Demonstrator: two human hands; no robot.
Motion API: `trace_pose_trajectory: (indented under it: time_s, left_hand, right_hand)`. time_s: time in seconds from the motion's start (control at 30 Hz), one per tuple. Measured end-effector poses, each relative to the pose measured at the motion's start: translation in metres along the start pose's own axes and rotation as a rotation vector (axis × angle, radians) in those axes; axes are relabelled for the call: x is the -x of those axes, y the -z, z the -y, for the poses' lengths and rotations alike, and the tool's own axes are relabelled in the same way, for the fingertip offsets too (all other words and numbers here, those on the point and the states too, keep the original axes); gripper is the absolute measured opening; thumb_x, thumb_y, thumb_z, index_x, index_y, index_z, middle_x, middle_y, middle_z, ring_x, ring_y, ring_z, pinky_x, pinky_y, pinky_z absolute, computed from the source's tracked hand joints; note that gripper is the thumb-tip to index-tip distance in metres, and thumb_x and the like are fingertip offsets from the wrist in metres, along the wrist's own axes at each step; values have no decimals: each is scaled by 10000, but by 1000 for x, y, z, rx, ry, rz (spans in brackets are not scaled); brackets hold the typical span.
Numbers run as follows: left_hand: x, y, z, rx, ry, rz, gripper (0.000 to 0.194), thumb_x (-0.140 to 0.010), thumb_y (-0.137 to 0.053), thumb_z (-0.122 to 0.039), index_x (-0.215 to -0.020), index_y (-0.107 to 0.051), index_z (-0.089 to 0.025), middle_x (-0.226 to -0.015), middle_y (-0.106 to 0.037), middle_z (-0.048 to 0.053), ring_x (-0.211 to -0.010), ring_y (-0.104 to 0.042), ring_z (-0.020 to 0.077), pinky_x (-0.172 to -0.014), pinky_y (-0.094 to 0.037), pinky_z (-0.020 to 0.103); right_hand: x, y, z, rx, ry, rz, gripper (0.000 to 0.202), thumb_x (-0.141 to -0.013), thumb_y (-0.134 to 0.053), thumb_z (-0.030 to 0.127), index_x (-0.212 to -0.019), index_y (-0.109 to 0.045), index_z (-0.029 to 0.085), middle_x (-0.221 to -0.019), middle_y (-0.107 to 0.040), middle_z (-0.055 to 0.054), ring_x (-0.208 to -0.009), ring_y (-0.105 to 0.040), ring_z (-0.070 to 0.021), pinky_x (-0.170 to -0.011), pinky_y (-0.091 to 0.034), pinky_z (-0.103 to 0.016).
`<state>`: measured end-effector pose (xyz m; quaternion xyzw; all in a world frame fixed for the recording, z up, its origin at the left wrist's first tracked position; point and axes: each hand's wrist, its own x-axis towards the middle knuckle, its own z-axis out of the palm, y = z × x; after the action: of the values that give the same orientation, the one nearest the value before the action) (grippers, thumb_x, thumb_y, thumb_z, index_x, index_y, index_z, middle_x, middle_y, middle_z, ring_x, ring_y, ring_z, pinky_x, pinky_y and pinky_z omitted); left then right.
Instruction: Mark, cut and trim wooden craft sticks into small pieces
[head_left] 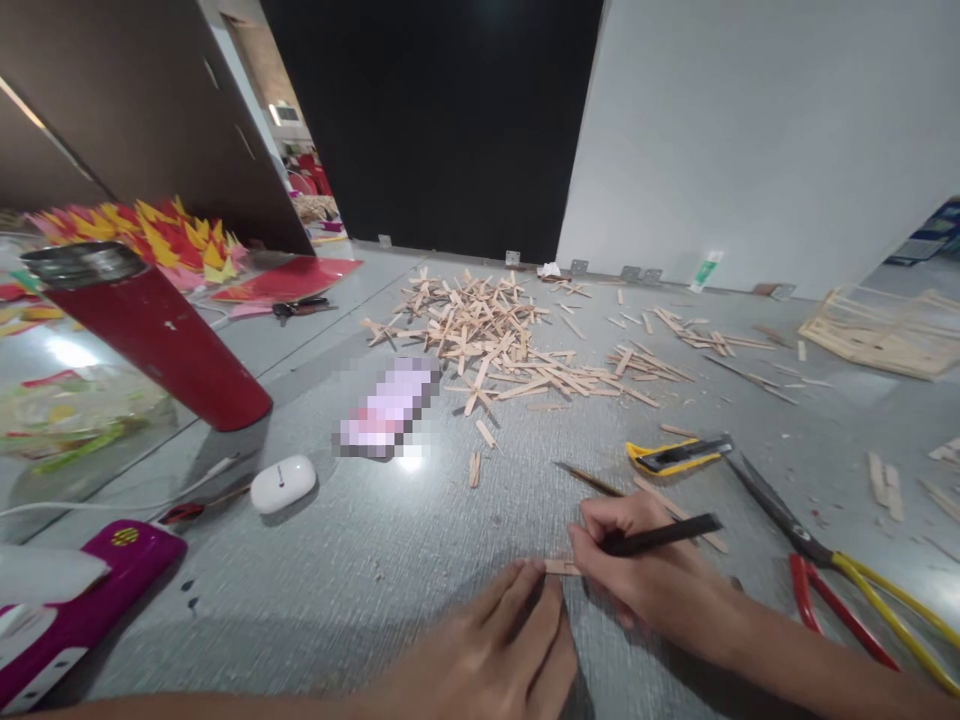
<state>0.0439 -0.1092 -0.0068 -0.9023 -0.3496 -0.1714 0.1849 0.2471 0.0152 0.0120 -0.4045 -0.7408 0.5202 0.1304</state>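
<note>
Plastic wrapping [82, 415] lies crumpled at my far left, with a purple device [146, 565] nearer me, partly out of view. Behind the wrapping, red, yellow and pink paper spikes [161, 240] bunch together, and a red flask [169, 345] stands in front of them with its mouth uncovered. Next come a small white case [283, 484] and, farther back, a red sheet [300, 277]. A phone [390, 405], blurred out, lies just left of a loose heap of wooden sticks [480, 315] that spreads to the right.

Close to me, my left hand [517, 640] rests on the table [315, 590], fingers extended and wrapped around nothing, the fingertips at the left end of a short wooden strip [556, 567]. That strip lies flat between my two hands, with dark marks on it. My right hand [645, 560] is closed around a black pen [667, 533], at the strip's right end; my fingers hide the pen's tip, so I can't tell whether it touches the wood. A slim pointed tool [589, 476] pokes out beyond my knuckles. Farther right are a yellow cutter [667, 459], scissors [814, 548] with red and yellow handles, and a pale wooden frame [862, 352].
</note>
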Motion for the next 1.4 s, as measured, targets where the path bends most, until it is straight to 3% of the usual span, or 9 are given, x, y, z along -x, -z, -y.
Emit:
trace_pose_trajectory:
  time_s: [0.3, 0.73, 0.93, 1.2, 1.4]
  left_hand:
    - [-3, -2, -1, 15, 30, -56, 249, -1055, -538, -105, -1192, -727, -17, -1234, -789, 203, -1126, -781, 302, -1069, -593, 396]
    - [-3, 2, 1, 31, 17, -18, 259, -1058, -536, -126, -1210, -716, -17, -1265, -775, 213, -1165, -765, 303, -1094, -573, 404]
    - [-3, 3, 2, 24, 12, -4, 285, -1062, -507, -125, -1230, -715, -27, -1278, -773, 204, -1168, -757, 299, -1098, -568, 403]
    - [-4, 2, 3, 33, 9, -53, 296, -1076, -454, -97, -1186, -720, -26, -1223, -800, 189, -1134, -782, 301, -1063, -587, 389]
    - [-4, 3, 4, 30, 3, -38, 302, -1073, -460, -94, -1204, -723, -23, -1232, -800, 192, -1124, -791, 296, -1047, -604, 384]
  right_hand:
    - [2, 2, -2, 31, 20, -6, 418, -943, -626, 265, -577, -426, 249, -405, -477, 81, -328, -438, -72, -358, -273, -199]
    - [4, 4, 3, 113, 9, -23, 378, -934, -572, 282, -578, -448, 251, -393, -456, 81, -319, -415, -80, -363, -286, -204]
    - [2, 5, 4, 162, 61, -71, 407, -869, -599, 227, -555, -343, 253, -419, -367, 87, -383, -329, -68, -398, -229, -219]
    - [2, 6, 1, 144, 45, -42, 360, -884, -573, 211, -553, -436, 251, -388, -456, 81, -328, -387, -72, -373, -265, -209]
    - [1, 6, 2, 116, 46, -43, 376, -898, -557, 279, -552, -408, 263, -374, -458, 74, -317, -379, -72, -372, -262, -210]
